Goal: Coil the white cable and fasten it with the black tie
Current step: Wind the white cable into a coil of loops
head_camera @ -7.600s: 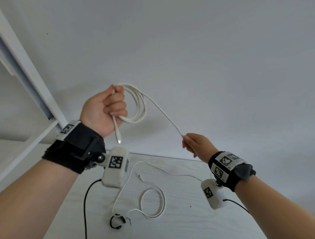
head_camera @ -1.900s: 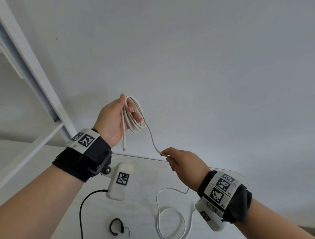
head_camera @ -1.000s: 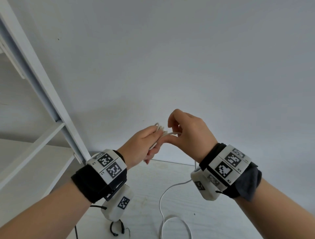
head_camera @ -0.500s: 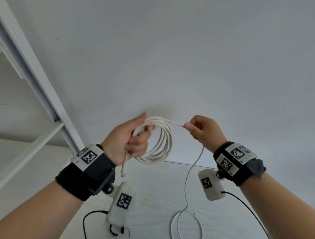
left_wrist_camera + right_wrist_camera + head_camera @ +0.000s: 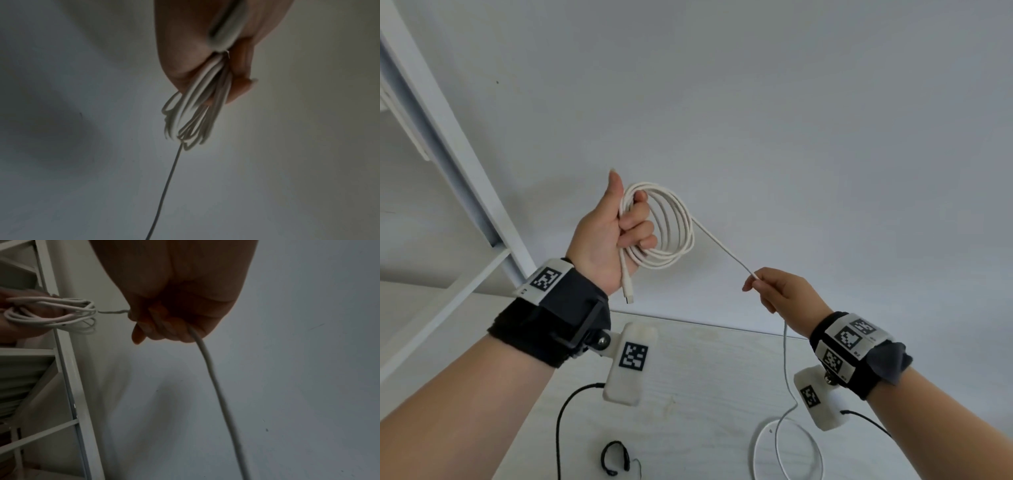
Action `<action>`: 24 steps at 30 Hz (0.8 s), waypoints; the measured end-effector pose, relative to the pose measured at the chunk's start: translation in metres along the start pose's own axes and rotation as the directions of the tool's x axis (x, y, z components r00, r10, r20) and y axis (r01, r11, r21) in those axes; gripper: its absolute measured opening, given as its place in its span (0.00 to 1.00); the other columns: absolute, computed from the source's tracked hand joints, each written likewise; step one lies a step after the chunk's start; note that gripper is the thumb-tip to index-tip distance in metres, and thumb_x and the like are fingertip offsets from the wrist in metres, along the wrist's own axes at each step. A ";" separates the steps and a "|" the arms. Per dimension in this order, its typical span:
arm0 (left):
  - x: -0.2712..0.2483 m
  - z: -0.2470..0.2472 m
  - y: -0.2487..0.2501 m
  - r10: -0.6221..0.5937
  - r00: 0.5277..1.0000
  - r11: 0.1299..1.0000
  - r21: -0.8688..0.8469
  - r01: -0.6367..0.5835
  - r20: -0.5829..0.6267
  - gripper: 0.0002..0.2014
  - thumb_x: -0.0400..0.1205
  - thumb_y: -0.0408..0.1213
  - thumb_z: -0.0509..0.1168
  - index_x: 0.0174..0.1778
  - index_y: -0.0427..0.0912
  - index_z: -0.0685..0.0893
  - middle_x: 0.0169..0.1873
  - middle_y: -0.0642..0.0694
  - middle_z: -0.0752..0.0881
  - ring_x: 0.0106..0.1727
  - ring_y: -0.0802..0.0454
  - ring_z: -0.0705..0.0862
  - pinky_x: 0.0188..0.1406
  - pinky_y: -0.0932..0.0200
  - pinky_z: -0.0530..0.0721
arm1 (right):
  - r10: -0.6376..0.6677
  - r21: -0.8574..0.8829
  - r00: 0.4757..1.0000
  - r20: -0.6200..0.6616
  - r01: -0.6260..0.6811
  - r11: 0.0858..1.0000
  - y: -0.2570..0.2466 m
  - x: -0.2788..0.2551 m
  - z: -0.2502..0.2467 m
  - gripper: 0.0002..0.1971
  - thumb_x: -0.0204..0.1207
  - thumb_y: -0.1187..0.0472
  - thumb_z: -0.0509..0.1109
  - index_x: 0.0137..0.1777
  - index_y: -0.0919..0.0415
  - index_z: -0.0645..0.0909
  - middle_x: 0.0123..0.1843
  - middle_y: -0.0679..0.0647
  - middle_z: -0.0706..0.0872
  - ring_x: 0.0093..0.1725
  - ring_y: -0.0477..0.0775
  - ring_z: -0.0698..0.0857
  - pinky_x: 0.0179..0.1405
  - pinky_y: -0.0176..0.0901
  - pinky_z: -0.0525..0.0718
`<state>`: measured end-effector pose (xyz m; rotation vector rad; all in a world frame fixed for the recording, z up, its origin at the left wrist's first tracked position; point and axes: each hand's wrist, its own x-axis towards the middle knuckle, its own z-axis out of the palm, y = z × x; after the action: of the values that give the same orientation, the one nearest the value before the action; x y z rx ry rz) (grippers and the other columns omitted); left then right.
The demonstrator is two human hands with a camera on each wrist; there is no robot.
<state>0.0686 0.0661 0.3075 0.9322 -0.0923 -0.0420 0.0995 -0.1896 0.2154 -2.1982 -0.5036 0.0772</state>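
My left hand (image 5: 616, 233) is raised in front of the wall and grips several loops of the white cable (image 5: 674, 233), with its plug end (image 5: 627, 291) hanging below the fist. From the coil a straight run of cable slants down to my right hand (image 5: 774, 291), which pinches it between thumb and fingertips. Below that hand the cable drops to a loose loop (image 5: 787, 452) on the table. The black tie (image 5: 614, 457) lies curled on the table near the front edge. In the left wrist view the coil (image 5: 197, 113) hangs from my fingers; in the right wrist view the cable (image 5: 216, 386) runs out of my fist.
A white wood-grain table (image 5: 705, 394) lies below both hands against a plain grey wall. A white shelf frame (image 5: 448, 144) stands at the left. Black camera leads (image 5: 565, 428) trail from the wrist units over the table.
My right hand has slid down and to the right along the cable, away from the coil, drawing a straight run taut. My left hand rose slightly with the coil.
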 end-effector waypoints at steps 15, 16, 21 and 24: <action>0.006 0.013 -0.022 0.081 0.994 0.968 0.242 -0.063 -0.066 0.08 0.87 0.38 0.51 0.52 0.37 0.72 0.42 0.43 0.90 0.47 0.42 0.90 0.52 0.45 0.87 | -0.074 -0.368 0.968 0.240 0.161 0.916 -0.043 -0.016 0.021 0.20 0.83 0.58 0.54 0.73 0.44 0.68 0.36 0.43 0.76 0.44 0.52 0.78 0.50 0.44 0.77; 0.006 0.014 -0.024 0.084 0.995 0.947 0.315 -0.062 -0.058 0.08 0.87 0.37 0.51 0.55 0.37 0.70 0.45 0.42 0.90 0.50 0.41 0.89 0.54 0.44 0.86 | -0.078 -0.369 0.965 0.250 0.170 0.914 -0.046 -0.018 0.021 0.19 0.83 0.58 0.54 0.73 0.44 0.69 0.41 0.48 0.80 0.48 0.54 0.81 0.52 0.46 0.79; 0.001 0.017 -0.032 0.069 0.998 0.820 0.570 -0.051 -0.011 0.13 0.87 0.37 0.51 0.63 0.32 0.67 0.53 0.43 0.89 0.53 0.44 0.89 0.58 0.43 0.83 | -0.110 -0.419 0.949 0.296 0.232 0.878 -0.065 -0.025 0.020 0.17 0.83 0.58 0.55 0.70 0.48 0.72 0.51 0.57 0.86 0.56 0.59 0.83 0.55 0.52 0.81; -0.004 0.020 -0.038 0.044 0.999 0.750 0.660 -0.047 0.020 0.15 0.87 0.38 0.50 0.65 0.32 0.66 0.53 0.49 0.89 0.54 0.48 0.89 0.57 0.49 0.84 | -0.156 -0.437 0.937 0.314 0.289 0.852 -0.075 -0.026 0.020 0.16 0.83 0.57 0.56 0.68 0.50 0.75 0.54 0.55 0.85 0.54 0.58 0.82 0.52 0.48 0.80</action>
<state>0.0631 0.0274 0.2886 1.6494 -0.1373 0.0399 0.0466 -0.1425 0.2572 -2.6061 -1.0242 0.1377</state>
